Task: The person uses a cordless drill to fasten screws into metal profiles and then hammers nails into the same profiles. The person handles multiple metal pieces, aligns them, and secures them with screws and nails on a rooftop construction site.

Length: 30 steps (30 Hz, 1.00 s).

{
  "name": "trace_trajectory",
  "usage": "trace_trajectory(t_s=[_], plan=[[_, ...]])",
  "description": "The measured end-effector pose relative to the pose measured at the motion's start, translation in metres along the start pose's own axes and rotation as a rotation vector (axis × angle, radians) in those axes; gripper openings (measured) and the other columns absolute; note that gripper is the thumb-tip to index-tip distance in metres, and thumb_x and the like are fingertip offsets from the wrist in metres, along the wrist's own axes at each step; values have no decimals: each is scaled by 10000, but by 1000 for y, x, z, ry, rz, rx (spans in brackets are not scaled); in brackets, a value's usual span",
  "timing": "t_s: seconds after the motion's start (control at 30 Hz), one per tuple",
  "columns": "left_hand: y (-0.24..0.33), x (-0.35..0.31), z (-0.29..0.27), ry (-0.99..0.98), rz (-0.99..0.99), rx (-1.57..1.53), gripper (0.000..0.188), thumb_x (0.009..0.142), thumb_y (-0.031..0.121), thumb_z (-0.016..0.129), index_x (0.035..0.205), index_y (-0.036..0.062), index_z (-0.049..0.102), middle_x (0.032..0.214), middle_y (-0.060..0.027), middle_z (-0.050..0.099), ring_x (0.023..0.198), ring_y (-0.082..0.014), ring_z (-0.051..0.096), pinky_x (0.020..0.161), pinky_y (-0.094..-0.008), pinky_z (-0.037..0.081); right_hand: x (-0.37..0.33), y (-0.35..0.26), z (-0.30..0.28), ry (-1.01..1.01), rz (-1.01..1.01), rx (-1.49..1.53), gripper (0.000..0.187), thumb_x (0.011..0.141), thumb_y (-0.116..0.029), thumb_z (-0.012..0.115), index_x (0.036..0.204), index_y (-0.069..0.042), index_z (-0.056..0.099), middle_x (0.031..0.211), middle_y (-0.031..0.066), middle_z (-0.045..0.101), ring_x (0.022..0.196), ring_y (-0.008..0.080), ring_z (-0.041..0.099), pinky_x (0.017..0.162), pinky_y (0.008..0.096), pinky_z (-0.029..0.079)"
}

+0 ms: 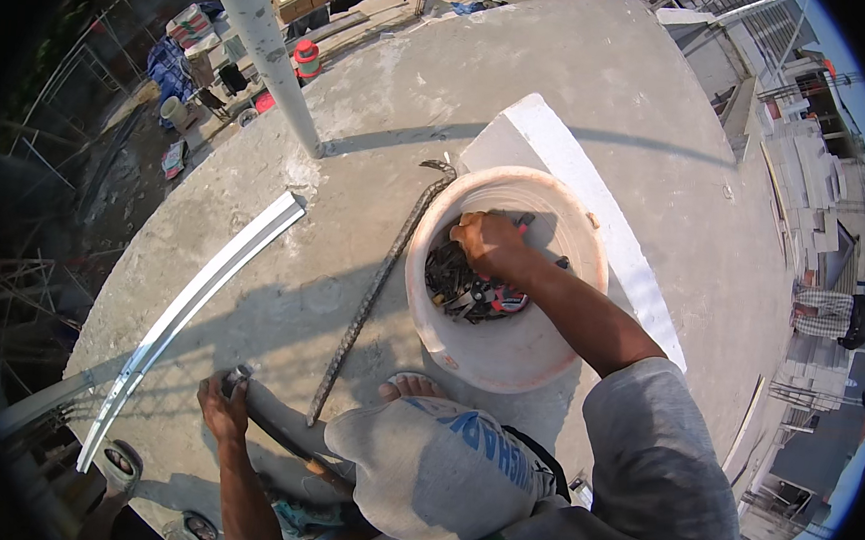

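Observation:
My right hand reaches down into a wide, pale, stained bucket. Its fingers are bent and closed at a pile of small dark metal pieces; whatever they grip is hidden. Red and pink items lie among that pile. At the lower left, my left hand is closed around the head end of what looks like a hammer. Its dark shaft slants toward my body and ends in a tan handle. My bent knee in grey cloth is between my arms, above a sandalled foot.
A white board lies under the bucket. Left of it are a ribbed steel bar and a white metal channel on the concrete. A pale post stands beyond. Another person's sandalled foot is at lower left.

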<state>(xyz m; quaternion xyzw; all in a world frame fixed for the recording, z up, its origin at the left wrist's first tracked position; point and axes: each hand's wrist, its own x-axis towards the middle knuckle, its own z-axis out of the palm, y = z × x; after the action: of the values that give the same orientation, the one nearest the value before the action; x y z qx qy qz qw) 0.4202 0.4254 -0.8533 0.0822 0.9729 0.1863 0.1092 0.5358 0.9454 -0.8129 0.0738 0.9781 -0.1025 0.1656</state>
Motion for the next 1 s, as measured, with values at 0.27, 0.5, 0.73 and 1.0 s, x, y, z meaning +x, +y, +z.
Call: trace_trajectory(t_s=[0.27, 0.5, 0.73, 1.0], plan=[[65, 18, -7, -108, 306, -120, 342, 720, 134, 814, 1036, 89, 690, 1009, -126, 633, 983, -342, 575, 874, -429, 479, 9, -7, 37, 57, 19, 62, 174, 831, -169, 559, 869, -73, 698, 982, 146, 660, 1023, 324, 636, 877, 444, 524], [120, 47, 10, 21, 166, -424, 316, 843, 185, 755, 1128, 71, 677, 909, -106, 697, 852, -259, 675, 788, -364, 530, 8, -10, 35, 154, -413, -90, 191, 741, -130, 631, 891, -29, 695, 879, 173, 682, 773, 312, 688, 668, 410, 582], [23, 6, -6, 173, -250, -237, 291, 858, 233, 724, 1066, 32, 690, 909, -145, 695, 848, -294, 675, 793, -380, 534, 25, -19, 17, -200, -48, -206, 201, 772, -152, 654, 933, -64, 734, 915, 162, 722, 822, 295, 718, 697, 414, 580], [7, -28, 11, 189, -407, -591, 303, 897, 233, 694, 1049, -29, 683, 914, -158, 716, 853, -236, 685, 788, -343, 529, 9, -24, 4, -153, -212, -60, 170, 772, -147, 642, 898, -60, 717, 869, 179, 708, 793, 353, 694, 690, 456, 545]])
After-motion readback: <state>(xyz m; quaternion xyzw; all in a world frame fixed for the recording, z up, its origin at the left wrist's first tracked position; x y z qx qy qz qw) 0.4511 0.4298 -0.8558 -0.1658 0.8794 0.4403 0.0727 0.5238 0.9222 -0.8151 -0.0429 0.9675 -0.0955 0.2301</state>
